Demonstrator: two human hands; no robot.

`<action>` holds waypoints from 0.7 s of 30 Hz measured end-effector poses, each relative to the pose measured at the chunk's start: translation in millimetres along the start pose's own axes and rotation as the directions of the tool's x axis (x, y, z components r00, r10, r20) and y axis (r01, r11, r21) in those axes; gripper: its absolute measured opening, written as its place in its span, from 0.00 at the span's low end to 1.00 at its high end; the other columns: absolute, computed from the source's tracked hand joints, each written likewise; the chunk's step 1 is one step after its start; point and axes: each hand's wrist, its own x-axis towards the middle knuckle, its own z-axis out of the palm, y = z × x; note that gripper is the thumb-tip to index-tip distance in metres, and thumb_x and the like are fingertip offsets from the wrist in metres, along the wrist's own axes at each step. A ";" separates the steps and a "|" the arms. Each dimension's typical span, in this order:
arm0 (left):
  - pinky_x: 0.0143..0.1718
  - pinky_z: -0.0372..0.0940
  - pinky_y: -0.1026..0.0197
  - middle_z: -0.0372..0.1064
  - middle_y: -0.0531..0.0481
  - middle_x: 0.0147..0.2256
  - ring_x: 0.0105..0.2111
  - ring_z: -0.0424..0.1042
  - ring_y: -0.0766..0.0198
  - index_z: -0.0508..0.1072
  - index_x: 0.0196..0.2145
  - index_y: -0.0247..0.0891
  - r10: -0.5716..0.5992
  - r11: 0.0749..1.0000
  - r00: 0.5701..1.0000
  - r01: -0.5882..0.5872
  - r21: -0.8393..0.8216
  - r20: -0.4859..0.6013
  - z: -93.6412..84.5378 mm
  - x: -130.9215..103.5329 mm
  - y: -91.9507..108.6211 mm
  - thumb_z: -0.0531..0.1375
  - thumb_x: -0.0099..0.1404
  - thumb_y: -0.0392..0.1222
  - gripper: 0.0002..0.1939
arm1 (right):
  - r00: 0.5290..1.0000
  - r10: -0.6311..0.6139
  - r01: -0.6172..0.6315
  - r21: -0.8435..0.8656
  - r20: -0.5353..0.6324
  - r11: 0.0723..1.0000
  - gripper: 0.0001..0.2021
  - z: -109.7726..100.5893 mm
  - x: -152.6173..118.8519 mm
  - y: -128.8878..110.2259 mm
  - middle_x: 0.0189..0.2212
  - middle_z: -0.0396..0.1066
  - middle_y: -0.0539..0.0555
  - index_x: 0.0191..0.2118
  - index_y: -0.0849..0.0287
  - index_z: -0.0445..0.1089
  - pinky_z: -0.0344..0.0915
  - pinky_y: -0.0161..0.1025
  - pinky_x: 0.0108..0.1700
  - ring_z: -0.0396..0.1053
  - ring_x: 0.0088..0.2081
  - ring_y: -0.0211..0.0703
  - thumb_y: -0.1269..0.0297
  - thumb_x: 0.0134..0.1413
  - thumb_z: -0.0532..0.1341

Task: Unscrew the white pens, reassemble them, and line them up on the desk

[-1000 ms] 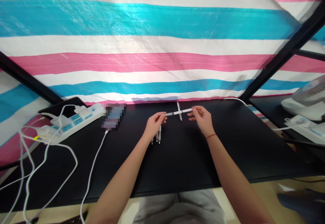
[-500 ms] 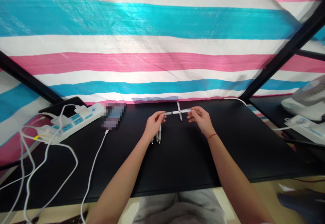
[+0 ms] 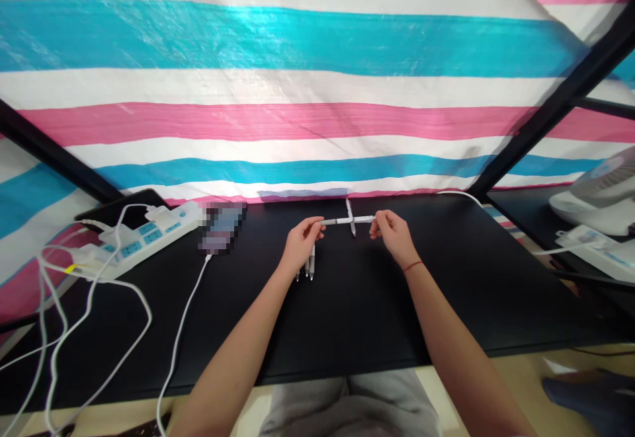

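Observation:
Between my hands a slim white pen [image 3: 354,220] with a grey grip is held level, crossing above another white pen [image 3: 349,209] that points away from me on the black table. My left hand [image 3: 303,242] pinches the grey end between thumb and fingers. At the other end, the closed fingertips of my right hand [image 3: 391,232] hold the pen's tip; the wrist wears a thin red string. Several more white pens [image 3: 311,266] lie side by side below my left hand, their far ends hidden by it.
A white power strip [image 3: 163,233] with plugs and tangled white cables [image 3: 92,298] is at left. Beside it a pixelated phone [image 3: 222,227] lies connected to a cable. A white fan [image 3: 600,192] stands on the right-hand surface. A striped sheet [image 3: 317,119] closes off the back.
My right hand has shifted slightly, its fingers curling closer together at the pen's right end. The left hand and the pens on the table look the same.

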 end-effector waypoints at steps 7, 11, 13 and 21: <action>0.35 0.67 0.61 0.73 0.46 0.34 0.29 0.71 0.65 0.73 0.44 0.35 0.010 1.000 1.000 -0.009 0.007 -0.011 -1.0 1.9 -2.6 0.57 0.61 0.51 0.19 | 1.000 0.001 -0.003 0.053 0.029 0.999 0.16 -0.6 0.0 -0.5 0.27 0.70 0.50 0.38 0.57 0.66 0.68 0.33 0.25 0.67 0.28 0.38 0.50 0.49 0.63; 0.34 0.67 0.62 0.73 0.46 0.34 0.29 0.71 0.66 0.72 0.44 0.34 0.010 1.000 1.000 -0.010 0.011 0.006 -0.8 2.0 -3.0 0.57 0.61 0.51 0.20 | 1.000 0.003 -0.002 -0.057 0.011 0.998 0.17 -1.9 0.9 0.8 0.22 0.66 0.49 0.28 0.60 0.66 0.66 0.32 0.23 0.64 0.23 0.34 0.49 0.53 0.59; 0.34 0.67 0.62 0.73 0.46 0.34 0.30 0.71 0.65 0.72 0.44 0.35 0.015 1.000 1.000 -0.015 0.007 0.004 -0.7 1.9 -3.1 0.57 0.61 0.51 0.20 | 1.000 0.015 -0.015 -0.025 0.005 1.000 0.16 -1.9 1.1 0.2 0.22 0.67 0.49 0.31 0.59 0.67 0.66 0.32 0.23 0.65 0.24 0.35 0.49 0.52 0.59; 0.34 0.67 0.62 0.73 0.46 0.34 0.29 0.71 0.66 0.72 0.44 0.34 0.004 1.000 1.000 -0.004 -0.015 -0.022 -0.3 1.8 -1.7 0.57 0.61 0.52 0.20 | 0.997 -0.023 0.013 0.134 0.073 0.991 0.13 -2.9 -2.4 -8.4 0.31 0.70 0.52 0.38 0.57 0.69 0.68 0.34 0.25 0.69 0.31 0.39 0.55 0.50 0.64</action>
